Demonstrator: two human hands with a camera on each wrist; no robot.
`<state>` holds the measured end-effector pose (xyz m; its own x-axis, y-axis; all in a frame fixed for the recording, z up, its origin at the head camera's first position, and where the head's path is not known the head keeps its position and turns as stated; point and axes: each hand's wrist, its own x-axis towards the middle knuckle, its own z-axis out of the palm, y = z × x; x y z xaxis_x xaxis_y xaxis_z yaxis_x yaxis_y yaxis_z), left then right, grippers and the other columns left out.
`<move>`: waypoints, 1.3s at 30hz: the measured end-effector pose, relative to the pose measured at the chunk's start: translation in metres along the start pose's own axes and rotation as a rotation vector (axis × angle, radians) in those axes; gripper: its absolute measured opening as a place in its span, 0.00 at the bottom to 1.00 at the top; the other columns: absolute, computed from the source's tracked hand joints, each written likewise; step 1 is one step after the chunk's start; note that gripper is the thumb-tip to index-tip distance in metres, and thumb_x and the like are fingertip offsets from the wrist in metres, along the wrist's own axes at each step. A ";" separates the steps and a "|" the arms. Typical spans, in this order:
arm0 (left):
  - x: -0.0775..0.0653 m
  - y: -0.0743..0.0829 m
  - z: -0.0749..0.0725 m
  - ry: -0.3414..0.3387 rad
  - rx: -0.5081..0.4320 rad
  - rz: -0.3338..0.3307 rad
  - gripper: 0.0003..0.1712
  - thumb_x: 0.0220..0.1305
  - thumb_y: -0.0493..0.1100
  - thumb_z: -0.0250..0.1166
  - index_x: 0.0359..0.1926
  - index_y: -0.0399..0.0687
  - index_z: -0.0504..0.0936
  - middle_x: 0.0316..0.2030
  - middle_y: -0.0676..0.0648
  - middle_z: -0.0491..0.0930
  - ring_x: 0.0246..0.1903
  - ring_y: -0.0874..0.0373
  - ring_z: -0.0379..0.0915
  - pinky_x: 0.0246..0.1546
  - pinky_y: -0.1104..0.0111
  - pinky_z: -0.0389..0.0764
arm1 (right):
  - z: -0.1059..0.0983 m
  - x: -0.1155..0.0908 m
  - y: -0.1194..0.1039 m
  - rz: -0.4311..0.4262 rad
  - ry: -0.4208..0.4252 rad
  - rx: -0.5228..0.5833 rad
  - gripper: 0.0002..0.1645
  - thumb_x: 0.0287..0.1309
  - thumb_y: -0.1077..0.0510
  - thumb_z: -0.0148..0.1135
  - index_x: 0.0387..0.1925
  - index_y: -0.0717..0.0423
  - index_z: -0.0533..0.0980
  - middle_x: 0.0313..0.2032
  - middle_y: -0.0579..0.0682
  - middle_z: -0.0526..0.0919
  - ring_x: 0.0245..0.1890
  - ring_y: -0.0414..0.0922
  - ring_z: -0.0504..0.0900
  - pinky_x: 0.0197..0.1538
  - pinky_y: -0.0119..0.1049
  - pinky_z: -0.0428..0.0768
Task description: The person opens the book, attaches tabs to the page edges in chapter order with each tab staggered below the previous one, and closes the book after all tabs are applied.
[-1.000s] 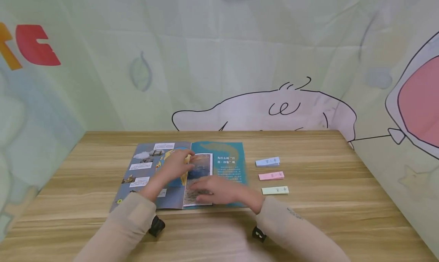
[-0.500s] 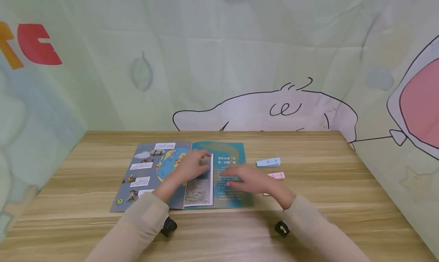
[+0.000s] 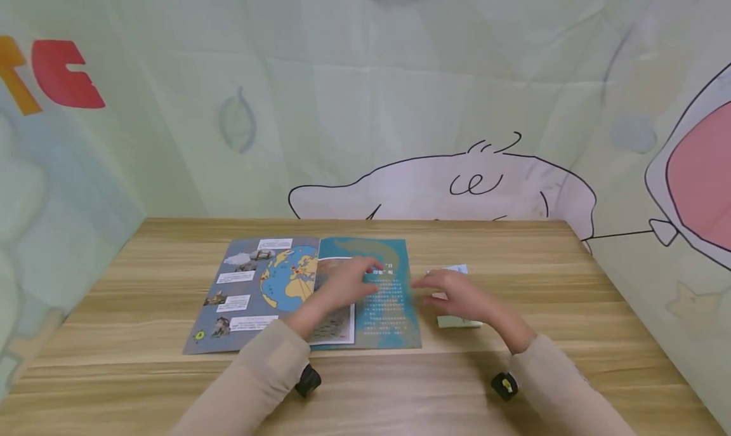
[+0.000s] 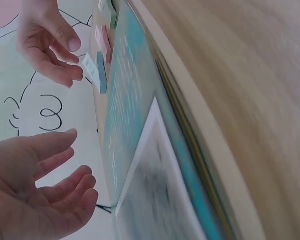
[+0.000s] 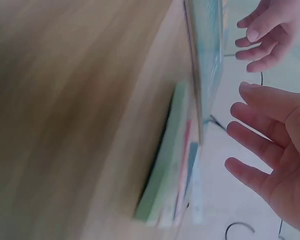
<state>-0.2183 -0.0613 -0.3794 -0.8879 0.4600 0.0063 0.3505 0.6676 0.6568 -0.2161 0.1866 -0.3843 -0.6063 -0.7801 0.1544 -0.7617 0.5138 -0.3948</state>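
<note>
An open booklet [image 3: 394, 322] lies flat on the table, a globe picture [image 3: 285, 284] on its left page and a white-bordered picture [image 4: 155, 175] on its right page. Over the right page hovers my left hand [image 3: 345, 287], fingers relaxed and holding nothing. My right hand [image 3: 459, 293], loosely bent and holding nothing, is over the folded paper strips beside the booklet. It partly hides the blue strip [image 3: 457, 269] and the green strip [image 3: 457, 322]. Mostly covered in the head view, the pink strip [image 4: 103, 42] shows between them in the left wrist view.
The wooden table [image 3: 143, 391] ends at the back against a cloth backdrop [image 3: 365, 106] with cartoon drawings. A black wrist device [image 3: 308, 381] sits under the left sleeve, and another device [image 3: 505, 385] under the right one.
Both hands have moved to the right. The left has gone from the globe picture to the right page. The right has left the booklet and now hovers over the paper strips.
</note>
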 end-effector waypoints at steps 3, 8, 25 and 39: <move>0.007 0.007 0.012 -0.025 -0.048 0.044 0.20 0.58 0.35 0.64 0.53 0.38 0.75 0.47 0.38 0.77 0.48 0.46 0.72 0.47 0.55 0.74 | 0.000 -0.011 0.008 0.028 0.004 0.011 0.17 0.53 0.68 0.64 0.47 0.67 0.78 0.40 0.54 0.82 0.39 0.48 0.79 0.43 0.38 0.79; 0.017 0.023 0.031 -0.058 -0.082 0.109 0.20 0.56 0.33 0.64 0.51 0.34 0.76 0.43 0.38 0.78 0.45 0.47 0.74 0.44 0.58 0.75 | -0.002 -0.027 0.019 0.082 0.047 0.039 0.19 0.50 0.65 0.68 0.45 0.69 0.78 0.40 0.57 0.82 0.41 0.50 0.80 0.44 0.42 0.79; 0.047 0.049 0.075 -0.071 -0.102 0.088 0.16 0.48 0.31 0.68 0.42 0.35 0.81 0.35 0.43 0.80 0.33 0.56 0.72 0.38 0.69 0.75 | -0.007 -0.047 0.044 0.205 0.012 0.095 0.19 0.47 0.68 0.68 0.44 0.69 0.78 0.39 0.55 0.81 0.32 0.40 0.73 0.34 0.32 0.75; 0.051 0.052 0.091 -0.001 0.004 0.193 0.06 0.46 0.30 0.70 0.24 0.38 0.79 0.20 0.51 0.72 0.23 0.61 0.61 0.26 0.75 0.62 | -0.008 -0.042 0.044 0.160 0.009 0.040 0.08 0.47 0.66 0.69 0.33 0.64 0.81 0.30 0.48 0.77 0.28 0.39 0.71 0.31 0.31 0.72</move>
<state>-0.2186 0.0504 -0.4134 -0.8038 0.5803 0.1309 0.5153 0.5692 0.6406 -0.2255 0.2449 -0.4013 -0.7212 -0.6862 0.0951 -0.6458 0.6162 -0.4509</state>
